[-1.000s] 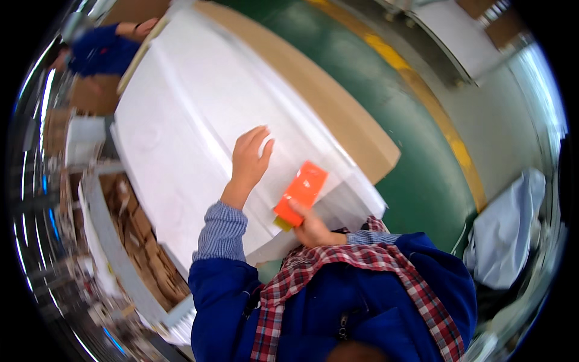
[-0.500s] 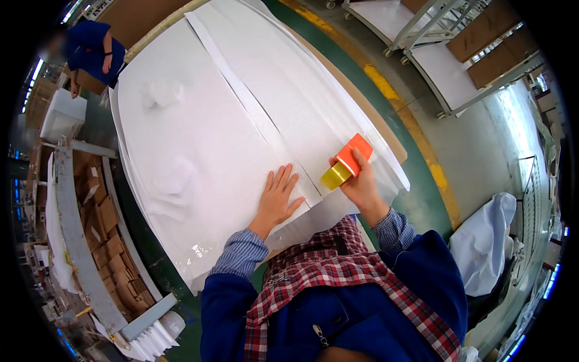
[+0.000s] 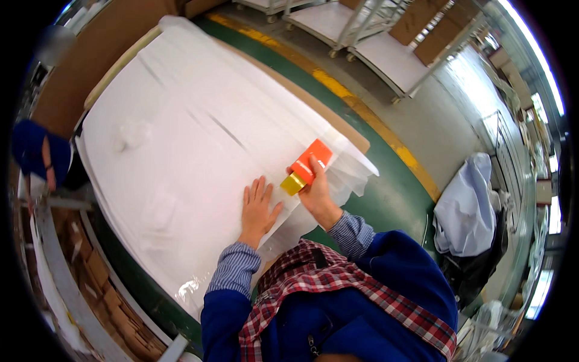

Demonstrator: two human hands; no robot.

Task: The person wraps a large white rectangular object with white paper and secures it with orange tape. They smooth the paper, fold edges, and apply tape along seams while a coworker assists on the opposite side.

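My left hand [image 3: 257,211] lies flat on the white foam sheet [image 3: 181,151], fingers spread, close to the near edge. In my right hand [image 3: 318,194] is an orange tape dispenser [image 3: 313,159] with a roll of yellowish tape [image 3: 293,184] at its lower left end. The dispenser is held just over the sheet, right of my left hand; I cannot tell whether it touches. Thin and partly see-through, the sheet hangs past the near right edge. A short dark slit [image 3: 227,131] shows in the middle of the white covering.
Brown cardboard [image 3: 357,140] sticks out under the sheet's right side. Wheeled carts [image 3: 392,63] stand beyond a yellow floor line. A white cloth bundle [image 3: 469,208] is at the right. Cardboard pieces [image 3: 111,301] fill a rack at the left, near a co-worker in blue [image 3: 39,148].
My view has turned, shifting the scene. The long gap between the white sheets is now mostly covered, with a short slit showing. My right hand still holds the tape dispenser; my left stays flat.
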